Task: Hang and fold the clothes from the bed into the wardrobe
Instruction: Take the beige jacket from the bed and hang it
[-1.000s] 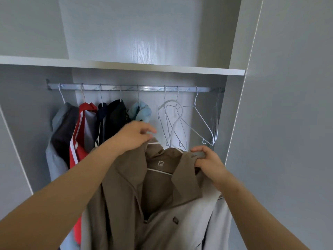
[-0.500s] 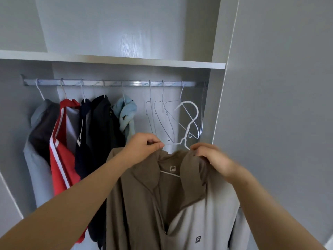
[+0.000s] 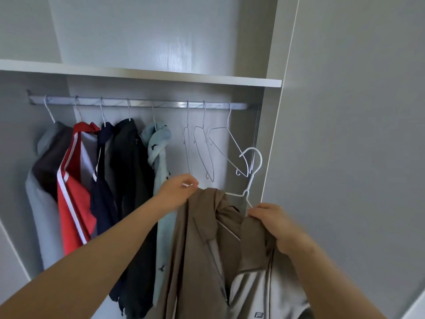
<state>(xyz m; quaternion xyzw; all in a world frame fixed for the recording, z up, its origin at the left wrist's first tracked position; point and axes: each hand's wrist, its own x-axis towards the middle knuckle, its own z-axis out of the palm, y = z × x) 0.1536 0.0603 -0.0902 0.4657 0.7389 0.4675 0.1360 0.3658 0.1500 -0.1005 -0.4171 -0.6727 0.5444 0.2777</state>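
A brown and pale grey jacket (image 3: 202, 245) hangs in front of me on a white wire hanger (image 3: 251, 178). My left hand (image 3: 177, 192) pinches the jacket's left shoulder together with the hanger's left end. My right hand (image 3: 273, 224) grips the right collar and the hanger's other arm. The hanger's hook points up, below the silver rail (image 3: 142, 104) and apart from it. The jacket's collar is twisted between my hands.
Several garments hang at the rail's left: grey (image 3: 43, 180), red (image 3: 73, 187), navy (image 3: 102, 180), black (image 3: 131, 180), light blue (image 3: 158, 153). Three bare wire hangers (image 3: 204, 153) hang at the right. A white shelf (image 3: 142, 73) runs above; the wardrobe door (image 3: 349, 134) stands right.
The view has shifted left and down. The jacket has turned and its collar has bunched. The hanger's hook now stands higher and further right, near the wardrobe's side panel.
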